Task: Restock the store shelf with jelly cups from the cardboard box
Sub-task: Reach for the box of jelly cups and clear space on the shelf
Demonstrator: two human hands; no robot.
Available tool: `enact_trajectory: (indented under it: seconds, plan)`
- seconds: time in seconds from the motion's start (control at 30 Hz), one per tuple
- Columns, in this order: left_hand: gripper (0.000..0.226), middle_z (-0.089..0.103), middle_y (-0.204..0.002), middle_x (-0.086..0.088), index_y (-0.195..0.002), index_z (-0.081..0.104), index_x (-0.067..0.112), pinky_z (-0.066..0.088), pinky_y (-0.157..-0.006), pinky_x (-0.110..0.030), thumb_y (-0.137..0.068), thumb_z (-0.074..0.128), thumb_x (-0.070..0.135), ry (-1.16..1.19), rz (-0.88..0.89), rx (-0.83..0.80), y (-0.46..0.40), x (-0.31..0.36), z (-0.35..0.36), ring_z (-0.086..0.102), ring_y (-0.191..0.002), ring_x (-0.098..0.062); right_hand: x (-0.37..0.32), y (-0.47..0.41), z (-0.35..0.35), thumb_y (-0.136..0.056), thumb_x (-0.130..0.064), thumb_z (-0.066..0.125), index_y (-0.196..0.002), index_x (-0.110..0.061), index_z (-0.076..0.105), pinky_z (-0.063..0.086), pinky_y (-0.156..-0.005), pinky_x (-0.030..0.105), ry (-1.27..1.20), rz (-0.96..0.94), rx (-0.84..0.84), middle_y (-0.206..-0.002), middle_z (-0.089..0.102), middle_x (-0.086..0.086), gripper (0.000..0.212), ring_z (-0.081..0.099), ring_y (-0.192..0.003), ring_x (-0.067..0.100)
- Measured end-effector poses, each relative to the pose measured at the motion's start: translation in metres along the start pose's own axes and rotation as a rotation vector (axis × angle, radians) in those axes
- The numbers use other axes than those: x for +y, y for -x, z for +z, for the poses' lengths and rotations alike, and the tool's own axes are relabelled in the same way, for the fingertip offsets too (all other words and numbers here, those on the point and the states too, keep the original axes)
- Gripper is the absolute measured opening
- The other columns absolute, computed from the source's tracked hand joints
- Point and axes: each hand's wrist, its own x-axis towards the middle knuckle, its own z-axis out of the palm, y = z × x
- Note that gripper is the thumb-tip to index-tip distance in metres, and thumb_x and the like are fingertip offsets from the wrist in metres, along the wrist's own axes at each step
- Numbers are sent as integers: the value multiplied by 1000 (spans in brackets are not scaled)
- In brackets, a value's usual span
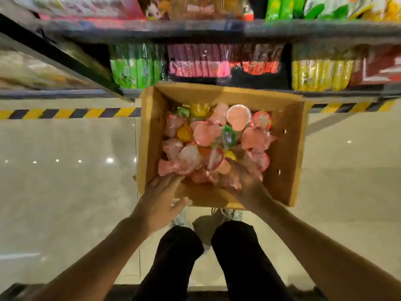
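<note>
An open cardboard box [284,153] stands on the floor in front of the bottom shelf [217,92]. It is filled with several jelly cups [206,135], mostly pink, with a few yellow and green ones. My left hand [160,198] reaches in over the box's near left corner. Its fingers are straight, its thumb is spread, and its fingertips touch the pink cups there. My right hand [247,183] is inside the box at the near right, blurred, with its fingers curled down round pink jelly cups [235,182].
The shelf behind the box holds green [134,70], pink [199,64] and yellow [321,72] packets, with a dark gap [260,80] between them. A higher shelf carries more packets. Yellow-black tape [65,112] marks the glossy floor. My legs and shoes [180,220] are just behind the box.
</note>
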Motion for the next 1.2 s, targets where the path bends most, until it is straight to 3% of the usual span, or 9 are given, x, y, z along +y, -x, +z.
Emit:
enact_trajectory:
  seconds: [0.13,0.23,0.43,0.63,0.77,0.87,1.0,1.1,1.2]
  plan:
    - [62,38,-155,16,-149,31,42,46,-110,-45,-94,56,55,85,-88,-12,-36,-22,39,41,-142,-15,26,-38,43,-98,-36,67,-156,-41,28,60,-81,41,76,5,-23,-151,45,7,71,64,-104,30]
    - [54,49,-146,13,-146,33,41,51,-105,-44,-97,53,54,94,-120,-20,-52,-31,60,50,-135,-16,39,-50,59,-93,-33,70,-151,-33,39,56,-90,39,95,-61,78,-149,45,1,66,55,-124,23]
    - [48,53,-142,13,-141,38,42,50,-105,-46,-97,55,52,214,-146,-4,-67,-30,70,52,-133,-17,47,-61,60,-84,-37,79,-140,-24,53,54,-95,35,132,-128,182,-138,59,-3,63,57,-126,17]
    - [74,61,-127,21,-144,36,45,52,-97,-20,-84,78,44,822,-295,-36,-60,-4,44,58,-121,-1,2,-42,36,-84,-25,84,-140,-23,51,56,-86,23,-239,10,131,-123,57,-38,65,59,-115,-8]
    - [83,72,-120,5,-149,36,32,54,-97,-28,-80,83,31,1023,-270,57,-46,14,26,67,-114,-7,-45,-25,40,-83,-22,84,-144,-17,49,60,-84,30,-406,50,-4,-121,66,-23,70,69,-105,2]
    - [67,71,-119,11,-141,51,29,54,-85,-17,-81,82,26,1013,-307,168,-34,21,14,68,-109,-3,-66,-18,44,-84,-22,83,-147,-21,47,55,-98,41,-417,12,-84,-129,66,-11,73,65,-118,7]
    - [62,70,-117,17,-133,59,33,58,-83,-23,-78,84,22,1060,-402,195,-24,6,-1,67,-105,3,-80,-24,44,-79,-25,87,-151,-33,41,57,-97,35,-498,77,-254,-127,68,-7,86,68,-113,7]
    - [61,72,-120,6,-130,61,26,60,-83,-26,-77,84,7,1160,-460,258,-25,-12,-9,69,-107,-7,-77,-44,41,-82,-28,84,-142,-37,49,57,-91,30,-431,177,-224,-119,68,-7,70,68,-105,8]
    - [59,74,-114,2,-129,62,19,59,-72,-22,-77,81,-1,1254,-499,321,-28,-28,-15,73,-100,-11,-63,-78,53,-90,-34,76,-147,-34,44,54,-88,31,-88,193,-152,-125,66,1,65,66,-110,19]
